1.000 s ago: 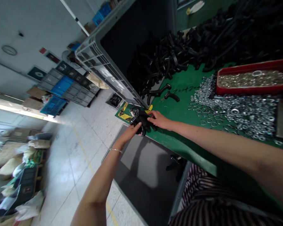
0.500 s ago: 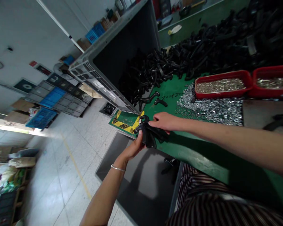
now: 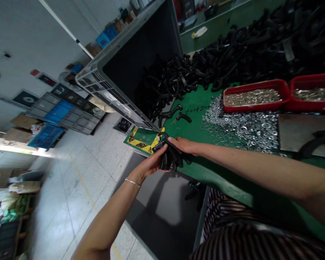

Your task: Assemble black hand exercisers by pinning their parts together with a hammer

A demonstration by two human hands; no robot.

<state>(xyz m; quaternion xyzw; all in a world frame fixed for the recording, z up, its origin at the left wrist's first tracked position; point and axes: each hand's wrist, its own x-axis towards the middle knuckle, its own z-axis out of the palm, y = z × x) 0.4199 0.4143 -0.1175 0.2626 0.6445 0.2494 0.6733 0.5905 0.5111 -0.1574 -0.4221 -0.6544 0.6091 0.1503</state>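
Note:
Between my two hands is a bunch of black curved parts (image 3: 171, 156), with silvery metal showing at one end; their exact kind is unclear. My left hand (image 3: 152, 163) is wrapped round the bunch from below, thumb on top. From the right, my right hand (image 3: 182, 144) closes over the upper part of the same bunch. The bunch hangs at the edge of the green table (image 3: 219, 169), above a grey bin (image 3: 135, 195). Another black part (image 3: 192, 189) lies inside that bin. Two loose black curved parts lie on the table beyond my hands, one of them (image 3: 183, 117) nearest.
A large grey crate (image 3: 116, 97) lies on its side, black parts spilling from it. More black parts (image 3: 233, 54) are heaped at the back. Red trays (image 3: 256, 106) hold small metal pieces, with loose metal rings (image 3: 243, 128) before them. A metal plate (image 3: 300, 131) lies at right.
My right hand has shifted slightly left and down along the bunch. My left hand has moved a little up, its thumb now nearer the metal end, and the black parts have turned slightly.

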